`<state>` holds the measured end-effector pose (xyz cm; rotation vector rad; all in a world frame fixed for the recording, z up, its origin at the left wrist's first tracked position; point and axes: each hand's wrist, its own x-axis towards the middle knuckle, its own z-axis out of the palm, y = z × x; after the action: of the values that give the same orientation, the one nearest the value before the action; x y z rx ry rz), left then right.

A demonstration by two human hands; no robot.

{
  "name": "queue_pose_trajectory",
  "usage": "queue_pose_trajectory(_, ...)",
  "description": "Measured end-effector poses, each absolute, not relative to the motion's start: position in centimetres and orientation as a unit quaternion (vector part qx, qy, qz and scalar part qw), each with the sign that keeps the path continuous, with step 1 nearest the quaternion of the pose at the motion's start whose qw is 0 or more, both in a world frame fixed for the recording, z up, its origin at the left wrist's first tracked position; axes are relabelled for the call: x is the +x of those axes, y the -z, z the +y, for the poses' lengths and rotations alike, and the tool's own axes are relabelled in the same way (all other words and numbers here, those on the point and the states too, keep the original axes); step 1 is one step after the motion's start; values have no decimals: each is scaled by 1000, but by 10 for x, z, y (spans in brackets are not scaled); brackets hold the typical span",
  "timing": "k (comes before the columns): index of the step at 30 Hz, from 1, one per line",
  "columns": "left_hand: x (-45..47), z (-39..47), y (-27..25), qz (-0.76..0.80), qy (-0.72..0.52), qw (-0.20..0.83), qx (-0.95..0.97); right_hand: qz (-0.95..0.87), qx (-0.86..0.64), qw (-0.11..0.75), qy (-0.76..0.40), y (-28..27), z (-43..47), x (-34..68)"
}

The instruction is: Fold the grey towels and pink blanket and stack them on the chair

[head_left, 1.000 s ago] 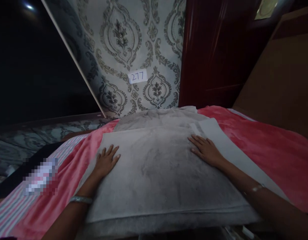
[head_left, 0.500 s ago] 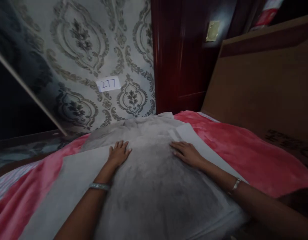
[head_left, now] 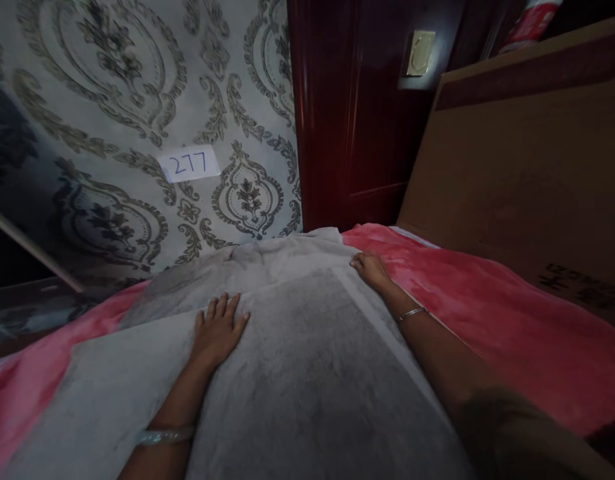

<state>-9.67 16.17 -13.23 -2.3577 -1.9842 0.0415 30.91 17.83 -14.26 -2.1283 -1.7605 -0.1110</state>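
Observation:
A soft grey cloth (head_left: 317,360) with a lighter side (head_left: 122,367) showing at the left lies spread over a pink blanket (head_left: 467,300). My left hand (head_left: 217,332) rests flat on the cloth's left part, fingers spread, where the dark and light areas meet. At the far right corner, my right hand (head_left: 371,270) has its fingers curled on the cloth's pale edge, which appears pinched between them. The fingertips are partly hidden. A pale strip runs along the right side of the darker area. Beyond both hands the cloth's far part is wrinkled.
Behind the bedding stands a patterned wall (head_left: 227,100) with a paper label (head_left: 190,165) reading 277. A dark red wooden panel (head_left: 347,133) with a switch plate (head_left: 420,53) adjoins it. At the right leans a large cardboard box (head_left: 517,173) with a red-and-white container (head_left: 532,25) above it.
My right hand has moved from lying flat on the cloth to its far right corner, fingers now curled. My left hand stays flat on the cloth. The view has shifted slightly right.

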Motion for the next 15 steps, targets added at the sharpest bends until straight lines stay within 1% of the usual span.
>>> queue_pose_trajectory(4, -97, 164, 131, -673, -28, 27, -739, -618, -758, 201, 47, 154, 179, 309)
queue_pose_trajectory(9, -100, 165, 130, -678, -7, 34, -734, -615, -754, 215, 85, 148, 173, 308)
queue_pose_trajectory(15, -103, 166, 131, -672, 8, 52, -739, -543, -800, 254, 28, 135, 162, 335)
